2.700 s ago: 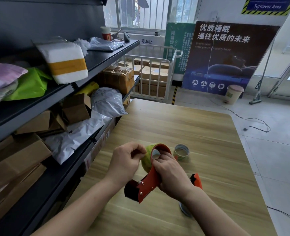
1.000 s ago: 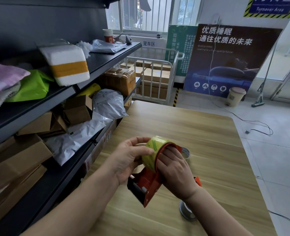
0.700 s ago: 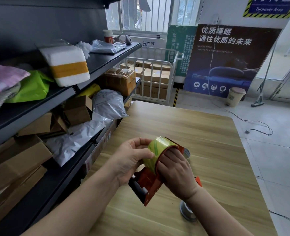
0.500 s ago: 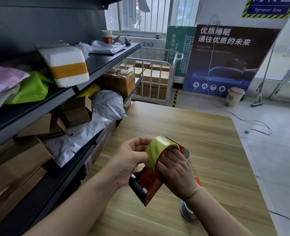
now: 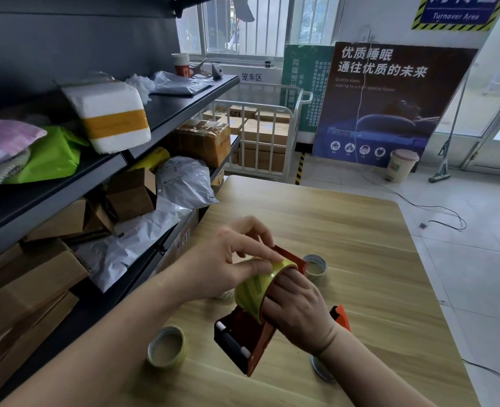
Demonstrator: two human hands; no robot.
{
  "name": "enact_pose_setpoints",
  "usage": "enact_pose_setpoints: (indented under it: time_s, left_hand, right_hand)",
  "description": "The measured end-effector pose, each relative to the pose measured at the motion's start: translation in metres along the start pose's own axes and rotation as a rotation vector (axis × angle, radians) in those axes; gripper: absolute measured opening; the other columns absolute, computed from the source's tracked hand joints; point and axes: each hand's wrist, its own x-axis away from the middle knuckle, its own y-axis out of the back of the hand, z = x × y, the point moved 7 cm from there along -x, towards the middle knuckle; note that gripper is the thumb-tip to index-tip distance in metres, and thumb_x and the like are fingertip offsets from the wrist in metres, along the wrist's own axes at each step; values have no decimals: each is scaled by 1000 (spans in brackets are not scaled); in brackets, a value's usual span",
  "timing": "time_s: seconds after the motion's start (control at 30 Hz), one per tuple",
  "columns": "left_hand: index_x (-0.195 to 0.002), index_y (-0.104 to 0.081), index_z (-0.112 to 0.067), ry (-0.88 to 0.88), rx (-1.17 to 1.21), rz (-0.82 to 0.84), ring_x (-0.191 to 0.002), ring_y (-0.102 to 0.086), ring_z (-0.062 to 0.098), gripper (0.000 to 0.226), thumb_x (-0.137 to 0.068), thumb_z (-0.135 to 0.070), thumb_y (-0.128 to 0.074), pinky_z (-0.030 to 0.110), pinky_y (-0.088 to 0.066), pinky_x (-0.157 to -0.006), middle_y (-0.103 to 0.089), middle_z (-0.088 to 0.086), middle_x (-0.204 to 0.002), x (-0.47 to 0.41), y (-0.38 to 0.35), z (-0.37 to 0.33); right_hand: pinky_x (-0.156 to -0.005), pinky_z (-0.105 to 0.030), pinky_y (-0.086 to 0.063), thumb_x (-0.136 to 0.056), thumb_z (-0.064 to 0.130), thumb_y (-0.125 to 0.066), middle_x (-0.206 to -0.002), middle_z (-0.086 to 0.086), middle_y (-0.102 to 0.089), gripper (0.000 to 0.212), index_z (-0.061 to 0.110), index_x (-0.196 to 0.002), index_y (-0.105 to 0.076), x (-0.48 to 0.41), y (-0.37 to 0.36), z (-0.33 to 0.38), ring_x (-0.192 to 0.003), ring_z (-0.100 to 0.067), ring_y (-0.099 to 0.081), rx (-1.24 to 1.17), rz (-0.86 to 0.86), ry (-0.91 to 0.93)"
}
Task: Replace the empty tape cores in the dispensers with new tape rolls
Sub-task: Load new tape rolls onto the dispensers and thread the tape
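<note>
A red tape dispenser (image 5: 250,337) is held above the wooden table (image 5: 331,224), its roller end pointing down and towards me. My right hand (image 5: 297,311) grips its side plate. A yellow-green tape roll (image 5: 250,290) sits on the dispenser's hub. My left hand (image 5: 222,265) rests over the roll, thumb and forefinger pinching at its top edge. Three tape rings lie on the table: one at front left (image 5: 166,346), one behind the dispenser (image 5: 315,264), one partly hidden under my right wrist (image 5: 320,371).
A second orange-red dispenser (image 5: 342,317) peeks out behind my right wrist. Dark shelves (image 5: 102,177) on the left hold boxes, parcels and plastic bags, close to the table's left edge. A cage trolley, a poster, a bin and floor cables stand beyond the table.
My left hand has shifted from the roll's left side to its top edge. The dispenser has tipped lower. The ring at front left is now uncovered.
</note>
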Motion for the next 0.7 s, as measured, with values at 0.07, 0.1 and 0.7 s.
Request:
enact_pose_setpoints:
  time_s: [0.07, 0.1, 0.7]
  left_hand:
    - [-97, -75, -24, -25, -11, 16, -96, -57, 19, 18, -81, -18, -68, 45, -50, -80, -60, -8, -98, 0, 0, -2]
    - [-96, -75, -23, -18, -21, 32, -96, -58, 18, 17, -82, -16, -69, 44, -50, -81, -60, -9, -97, 0, 0, -1]
    - [-102, -73, -15, -91, -89, 64, -98, -62, 9, 20, -87, -5, -63, 23, -50, -86, -65, -9, -99, -2, 1, 9]
  right_hand:
    - [-95, -28, -40, -94, 16, -53, -83, -1, -69, 4, 17, -95, -57, 0, -1, 2, -92, -20, -55, -8, 5, 9]
    - [-95, -28, -40, -94, 16, -54, -83, -1, -69, 4, 17, -96, -57, 1, -1, 3, -91, -19, -55, -12, 14, 15]
    - [-91, -30, -43, -90, 17, -60, -82, -1, -68, 13, 15, -87, -72, 4, -13, 7, -84, -21, -57, -86, 113, -34]
